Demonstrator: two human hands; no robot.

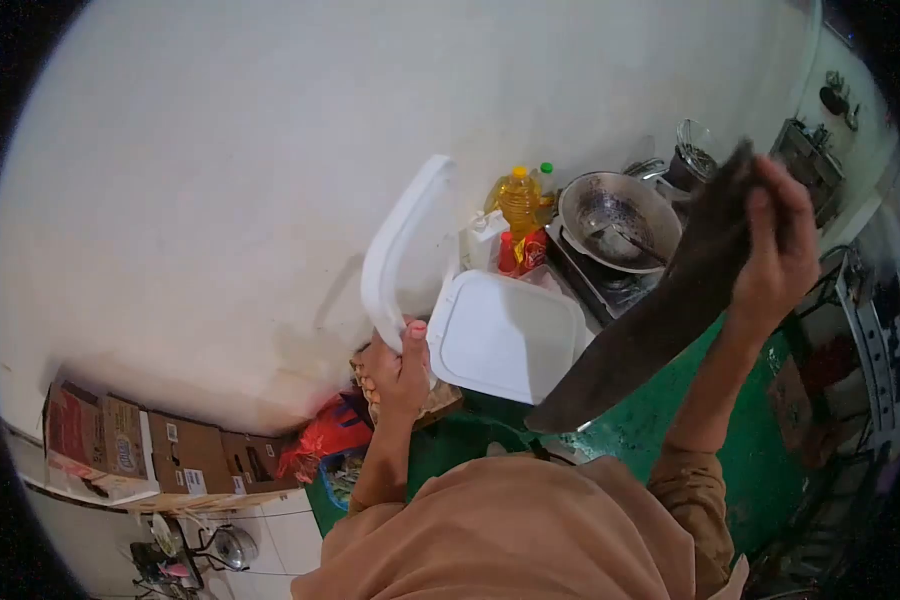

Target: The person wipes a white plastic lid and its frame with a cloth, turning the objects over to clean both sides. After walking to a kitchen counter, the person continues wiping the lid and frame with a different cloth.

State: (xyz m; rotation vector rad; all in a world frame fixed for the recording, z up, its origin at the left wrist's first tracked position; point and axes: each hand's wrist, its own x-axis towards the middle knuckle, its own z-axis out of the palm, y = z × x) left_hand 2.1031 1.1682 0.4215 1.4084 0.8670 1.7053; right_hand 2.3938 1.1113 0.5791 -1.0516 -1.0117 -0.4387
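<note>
My left hand (400,372) is closed around the lower end of a white plastic piece with a thick curved rim (378,262), held up near the wall; it looks like a lid, though its full shape cannot be told. Right beside that hand is a white rounded-square plastic panel (510,335) with a raised edge. In my right hand (778,245), raised on the right, the fingers pinch the top end of a dark grey cloth (660,305). The cloth hangs slantwise down to the left, its lower end overlapping the panel's near right corner.
A large metal pan (620,222) with a utensil in it sits on a stove (582,270). Beside it stand an oil bottle (519,205) and a red-capped bottle (507,255). Cardboard boxes (185,450) and a red bag (342,430) lie lower left. The floor (750,440) is green.
</note>
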